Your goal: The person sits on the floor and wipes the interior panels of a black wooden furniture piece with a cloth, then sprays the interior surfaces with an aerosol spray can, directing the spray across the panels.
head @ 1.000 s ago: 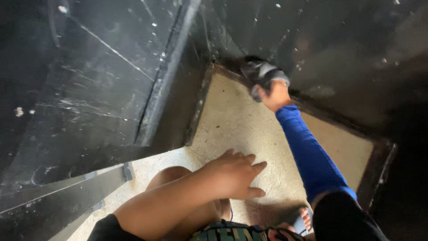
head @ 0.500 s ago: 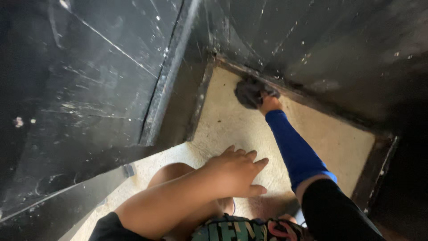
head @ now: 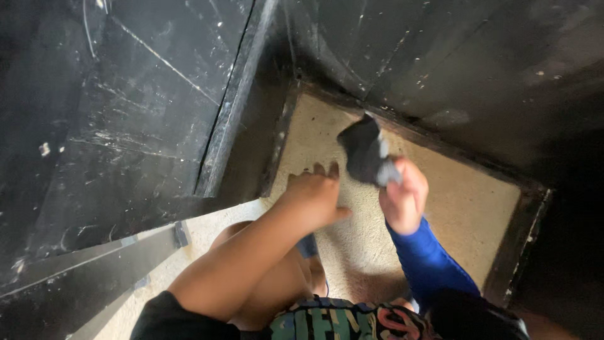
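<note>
Right hand closed in a fist around a dark cloth; the cloth sticks up and to the left out of the fist, bunched, with a paler grey patch at the point where the fingers clamp it. The cloth is held above the floor, not touching it as far as the view shows. Right forearm wears a blue sleeve running down from the wrist toward the bottom edge. Left hand is open, fingers spread and pointing away from the body, just left of the cloth; it holds nothing, and whether the palm presses on the floor or hovers just over it cannot be told. Left forearm bare, with a black sleeve at the upper arm. The floor is a beige, speckled, rough patch, bounded on its far and right sides by a dark raised border. Black, scratched walls rise left of the floor and behind it, marked with pale streaks and specks; a dark vertical strip runs down the left wall toward the floor's near-left corner. A bare knee sits below the left arm. Patterned clothing shows at the bottom edge, below both hands.
</note>
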Action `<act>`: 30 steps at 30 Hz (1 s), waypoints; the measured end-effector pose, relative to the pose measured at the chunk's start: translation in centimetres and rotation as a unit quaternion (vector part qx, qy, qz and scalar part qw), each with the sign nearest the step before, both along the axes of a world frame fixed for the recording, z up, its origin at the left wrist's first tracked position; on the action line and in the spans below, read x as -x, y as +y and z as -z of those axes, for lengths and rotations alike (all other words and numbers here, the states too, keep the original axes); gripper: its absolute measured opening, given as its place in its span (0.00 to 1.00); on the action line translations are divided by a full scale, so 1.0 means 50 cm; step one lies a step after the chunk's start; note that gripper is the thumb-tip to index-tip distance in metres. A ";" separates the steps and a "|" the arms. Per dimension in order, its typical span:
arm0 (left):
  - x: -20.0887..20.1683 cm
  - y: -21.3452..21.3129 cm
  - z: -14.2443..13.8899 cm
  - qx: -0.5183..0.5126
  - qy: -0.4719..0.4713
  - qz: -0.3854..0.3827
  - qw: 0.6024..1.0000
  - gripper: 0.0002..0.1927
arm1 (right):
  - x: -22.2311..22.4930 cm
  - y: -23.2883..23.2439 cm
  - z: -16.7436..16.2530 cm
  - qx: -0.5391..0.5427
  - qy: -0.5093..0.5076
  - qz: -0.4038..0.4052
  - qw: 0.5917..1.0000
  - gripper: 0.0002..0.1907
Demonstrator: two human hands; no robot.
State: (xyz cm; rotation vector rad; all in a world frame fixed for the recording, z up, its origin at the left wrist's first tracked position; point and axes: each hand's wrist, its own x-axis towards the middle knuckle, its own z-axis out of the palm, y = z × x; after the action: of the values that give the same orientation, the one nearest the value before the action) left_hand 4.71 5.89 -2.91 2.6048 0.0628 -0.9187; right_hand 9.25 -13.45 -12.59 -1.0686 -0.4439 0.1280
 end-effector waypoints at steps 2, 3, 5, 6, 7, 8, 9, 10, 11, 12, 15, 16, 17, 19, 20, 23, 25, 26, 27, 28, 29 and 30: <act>-0.013 -0.005 0.009 0.006 0.020 -0.022 1.000 0.61 | 0.037 -0.028 -0.082 -0.044 0.011 -0.090 0.995 0.14; -0.014 -0.010 0.014 0.010 0.030 -0.037 0.999 0.66 | 0.044 -0.036 -0.108 -0.066 0.016 -0.139 0.988 0.16; -0.011 -0.022 0.026 0.008 -0.014 -0.022 1.000 0.31 | 0.041 -0.070 -0.138 -0.051 0.023 -0.160 0.985 0.22; -0.006 -0.025 0.031 0.006 -0.035 -0.014 0.999 0.17 | 0.033 -0.102 -0.147 -0.043 0.026 -0.169 0.984 0.25; -0.001 -0.026 0.036 0.020 -0.071 -0.043 0.996 0.16 | 0.000 -0.137 -0.149 0.091 0.046 -0.155 0.983 0.26; 0.004 -0.024 0.040 0.035 -0.107 -0.075 0.991 0.16 | -0.047 -0.164 -0.147 0.224 0.064 -0.139 0.962 0.27; 0.008 -0.021 0.042 0.052 -0.142 -0.105 0.983 0.17 | -0.062 -0.180 -0.132 0.311 0.047 -0.131 0.940 0.28; 0.010 -0.018 0.044 0.062 -0.149 -0.107 0.981 0.19 | -0.079 -0.195 -0.118 0.394 0.028 -0.128 0.910 0.29; 0.009 -0.014 0.045 0.073 -0.156 -0.109 0.979 0.21 | -0.086 -0.201 -0.100 0.432 -0.025 -0.138 0.891 0.32; 0.008 -0.011 0.044 0.081 -0.165 -0.112 0.977 0.25 | -0.096 -0.199 -0.082 0.466 -0.081 -0.148 0.869 0.36; 0.002 -0.014 0.036 0.149 -0.244 -0.123 0.950 0.22 | -0.096 -0.154 -0.039 0.550 -0.250 -0.176 0.777 0.52; 0.002 -0.016 0.032 0.190 -0.238 -0.149 0.941 0.25 | -0.082 -0.123 -0.021 0.438 -0.156 -0.230 0.855 0.48; 0.003 -0.019 0.027 0.232 -0.229 -0.172 0.930 0.29 | -0.061 -0.085 0.000 0.312 -0.053 -0.274 0.908 0.45; 0.008 -0.018 0.018 0.275 -0.254 -0.181 0.910 0.34 | -0.023 -0.041 0.022 0.150 0.084 -0.263 0.949 0.42; 0.012 -0.015 0.014 0.274 -0.294 -0.172 0.899 0.35 | -0.016 -0.020 0.031 0.122 0.111 -0.222 0.961 0.41; 0.027 0.004 0.001 0.220 -0.294 -0.120 0.922 0.44 | -0.031 0.008 0.032 0.220 0.065 -0.070 0.971 0.34; 0.047 0.019 -0.006 0.176 -0.199 -0.048 0.963 0.48 | -0.062 0.017 0.013 0.311 0.004 0.007 0.950 0.28; 0.057 0.028 -0.009 0.155 -0.130 -0.001 0.979 0.47 | -0.087 0.023 -0.002 0.339 -0.029 0.025 0.940 0.26; 0.067 0.038 -0.010 0.133 -0.062 0.046 0.988 0.46 | -0.112 0.037 -0.017 0.366 -0.062 0.045 0.928 0.23; 0.080 0.046 -0.011 0.124 -0.051 0.079 0.988 0.44 | -0.137 0.050 -0.033 0.415 -0.176 0.085 0.888 0.23; 0.094 0.053 -0.011 0.115 -0.039 0.111 0.986 0.42 | -0.161 0.061 -0.051 0.457 -0.286 0.121 0.833 0.24; 0.102 0.059 -0.010 0.107 -0.029 0.143 0.983 0.40 | -0.180 0.080 -0.061 0.446 -0.328 0.139 0.821 0.24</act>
State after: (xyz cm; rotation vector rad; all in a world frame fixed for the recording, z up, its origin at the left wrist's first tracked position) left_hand -0.38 8.86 -2.41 2.4738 -0.4132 -0.8872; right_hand 18.28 -9.47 -9.53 -2.1153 -0.8833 -0.3507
